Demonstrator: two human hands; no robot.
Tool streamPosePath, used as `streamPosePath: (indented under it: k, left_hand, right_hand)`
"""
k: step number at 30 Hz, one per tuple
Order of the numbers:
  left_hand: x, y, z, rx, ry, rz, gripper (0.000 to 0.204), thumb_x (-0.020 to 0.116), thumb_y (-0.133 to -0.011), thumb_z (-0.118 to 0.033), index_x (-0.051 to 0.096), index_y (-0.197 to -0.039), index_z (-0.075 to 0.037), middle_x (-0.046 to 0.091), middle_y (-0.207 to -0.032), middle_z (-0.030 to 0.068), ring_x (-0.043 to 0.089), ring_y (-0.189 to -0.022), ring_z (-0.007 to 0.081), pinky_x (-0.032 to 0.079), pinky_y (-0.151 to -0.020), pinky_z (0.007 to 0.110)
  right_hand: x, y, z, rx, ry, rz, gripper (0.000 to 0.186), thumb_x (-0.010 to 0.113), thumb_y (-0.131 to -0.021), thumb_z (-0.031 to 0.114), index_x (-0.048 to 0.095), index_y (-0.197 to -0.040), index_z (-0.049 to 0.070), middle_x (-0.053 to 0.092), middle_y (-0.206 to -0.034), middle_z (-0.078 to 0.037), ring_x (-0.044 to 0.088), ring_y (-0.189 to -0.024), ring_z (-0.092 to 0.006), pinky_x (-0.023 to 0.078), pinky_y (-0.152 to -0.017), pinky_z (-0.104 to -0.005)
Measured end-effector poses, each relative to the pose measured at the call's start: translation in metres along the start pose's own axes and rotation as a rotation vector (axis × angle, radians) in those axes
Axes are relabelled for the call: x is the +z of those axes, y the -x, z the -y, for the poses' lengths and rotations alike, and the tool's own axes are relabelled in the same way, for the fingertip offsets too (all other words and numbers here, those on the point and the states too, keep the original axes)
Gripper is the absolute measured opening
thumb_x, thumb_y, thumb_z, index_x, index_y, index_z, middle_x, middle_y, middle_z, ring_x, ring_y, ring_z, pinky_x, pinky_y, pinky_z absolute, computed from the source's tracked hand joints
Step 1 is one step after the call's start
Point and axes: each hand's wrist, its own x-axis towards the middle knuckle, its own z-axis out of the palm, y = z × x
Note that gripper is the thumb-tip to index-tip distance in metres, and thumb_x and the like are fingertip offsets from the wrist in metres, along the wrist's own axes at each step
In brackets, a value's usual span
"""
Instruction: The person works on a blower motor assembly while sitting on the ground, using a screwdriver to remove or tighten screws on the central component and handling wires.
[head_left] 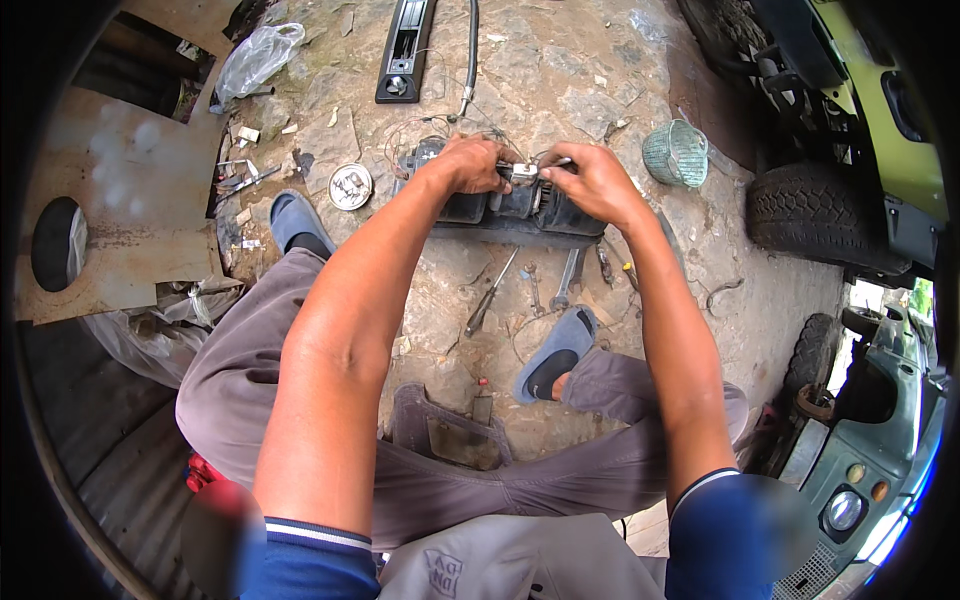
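Note:
A black plastic housing (515, 226) with thin wires around it lies between my feet. Above it, my left hand (474, 163) has its fingers closed at the left side of a small pale metal-looking part (523, 173), gripping it. My right hand (590, 183) is pinched at the part's right side on a small thin dark item that I cannot make out clearly. Below the housing lie a screwdriver (491, 290), wrenches (566, 280) and pliers (630, 275).
A long black panel (399, 88) and hose lie ahead. A round tin (350, 186) sits left, a green mesh basket (675, 154) right. A rusty metal sheet (120, 240) borders the left. A tyre (820, 207) and vehicle bodies (870, 460) border the right.

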Motion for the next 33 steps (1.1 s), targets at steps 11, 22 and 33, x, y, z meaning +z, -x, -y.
streamPosePath:
  k: [11,22,33]
  left_hand:
    - [0.0,0.002,-0.005,-0.023,-0.037,0.02,0.062,0.078,-0.079,-0.046,0.062,-0.136,-0.026,0.059,-0.14,0.0017,0.046,-0.135,0.0273,0.028,-0.114,0.053]
    - [0.001,0.005,-0.006,-0.021,-0.028,-0.006,0.062,0.077,-0.08,-0.047,0.061,-0.136,-0.026,0.06,-0.139,0.0023,0.046,-0.135,0.0266,0.028,-0.115,0.051]
    - [0.004,0.002,-0.001,-0.027,-0.047,-0.007,0.061,0.076,-0.08,-0.048,0.061,-0.136,-0.029,0.06,-0.137,0.0017,0.047,-0.134,0.0274,0.03,-0.113,0.052]
  right_hand:
    - [0.029,0.027,-0.043,0.392,-0.792,-0.164,0.015,0.068,-0.092,0.006,0.065,-0.1,-0.005,0.07,-0.082,-0.013,0.067,-0.066,-0.0144,0.056,-0.058,-0.027]
    - [0.037,0.025,-0.027,0.525,-0.75,-0.215,0.012,0.066,-0.09,0.003,0.064,-0.098,-0.006,0.069,-0.082,-0.012,0.067,-0.066,-0.0141,0.056,-0.055,-0.026]
    - [0.087,0.048,-0.011,0.54,-0.836,-0.603,0.014,0.065,-0.093,0.007,0.068,-0.1,-0.005,0.07,-0.082,-0.011,0.067,-0.065,-0.013,0.056,-0.057,-0.0257]
